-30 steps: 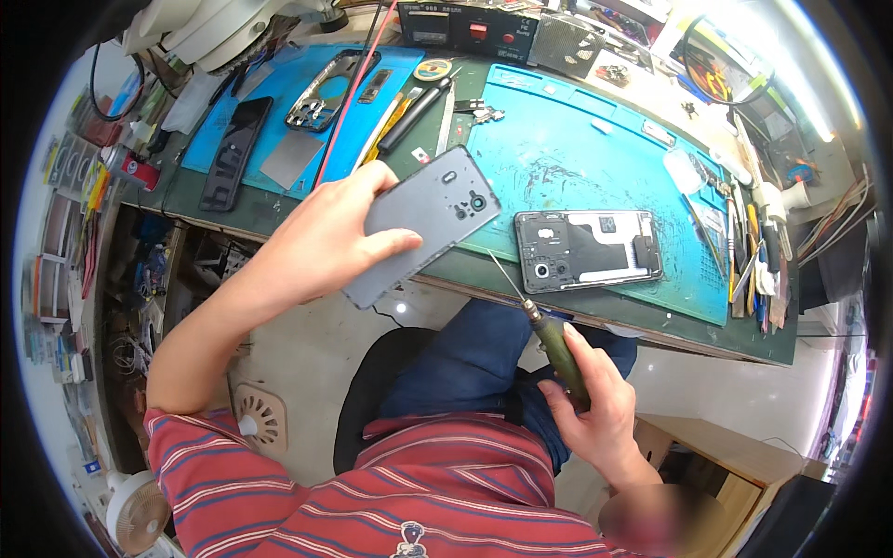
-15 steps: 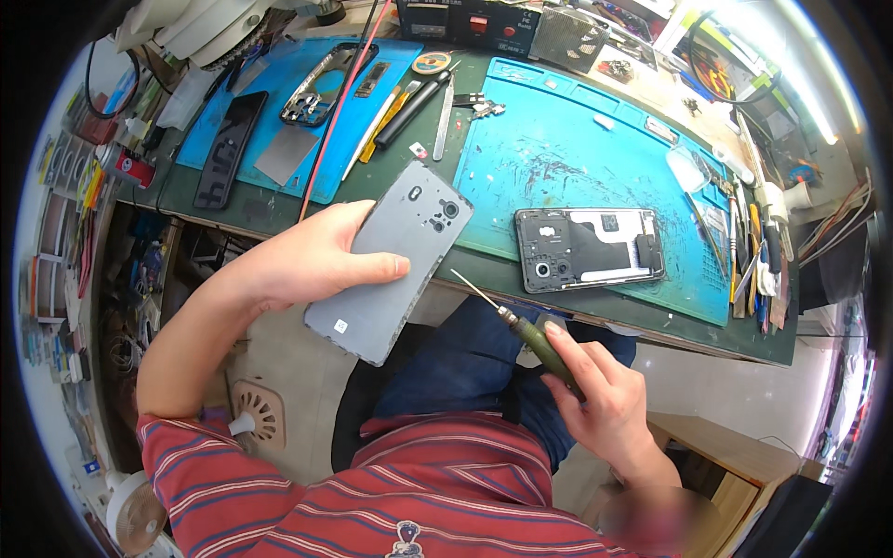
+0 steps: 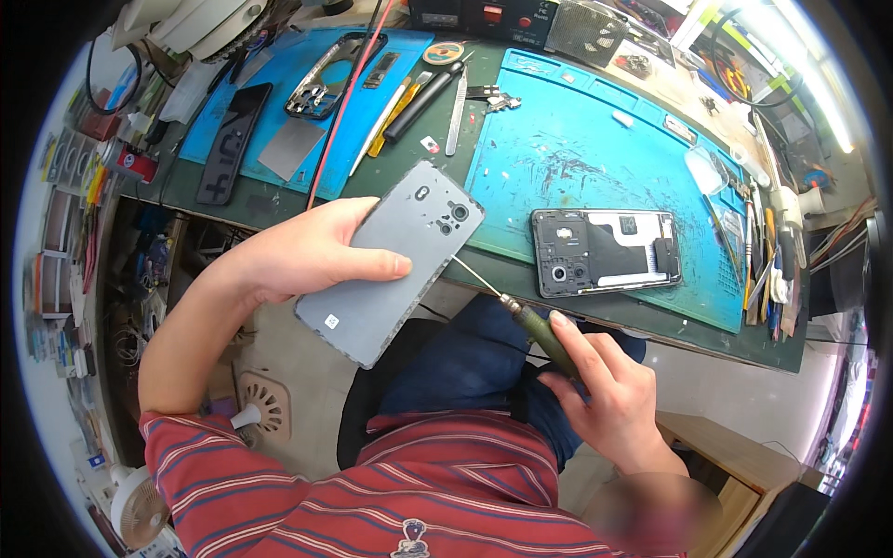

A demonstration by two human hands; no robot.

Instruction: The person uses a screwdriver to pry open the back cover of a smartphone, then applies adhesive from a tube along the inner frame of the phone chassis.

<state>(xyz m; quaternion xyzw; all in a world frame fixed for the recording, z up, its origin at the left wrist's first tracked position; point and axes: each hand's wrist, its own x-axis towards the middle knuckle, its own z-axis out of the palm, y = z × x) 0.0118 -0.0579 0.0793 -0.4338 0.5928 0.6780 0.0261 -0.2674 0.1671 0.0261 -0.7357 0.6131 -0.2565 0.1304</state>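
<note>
My left hand [image 3: 349, 251] grips a grey phone back cover [image 3: 423, 223] over the lap, thumb lying flat on its face and fingers hidden underneath. Camera holes show near the cover's upper end, a small white label near its lower end, and ragged residue runs along the edges. In my right hand [image 3: 609, 391] is a green-handled tool [image 3: 544, 337] with a slim metal tip. That tip meets the cover's right edge, or comes very close to it. To the right, an opened phone [image 3: 605, 251] lies with its inside facing up, partly on the blue mat [image 3: 577, 139].
On the left, a second blue mat [image 3: 209, 139] bears a phone frame [image 3: 312, 93] and a grey plate [image 3: 290, 149]. A dark phone screen [image 3: 233, 144] lies beside them. Tweezers [image 3: 456, 112] and a black pen-like tool [image 3: 423, 102] sit between the mats. A red cable [image 3: 337, 121] hangs across.
The tool's tip has come up to the cover's right edge, where a small gap showed before. The bench has shifted slightly rightward in view. Both hands keep their holds.
</note>
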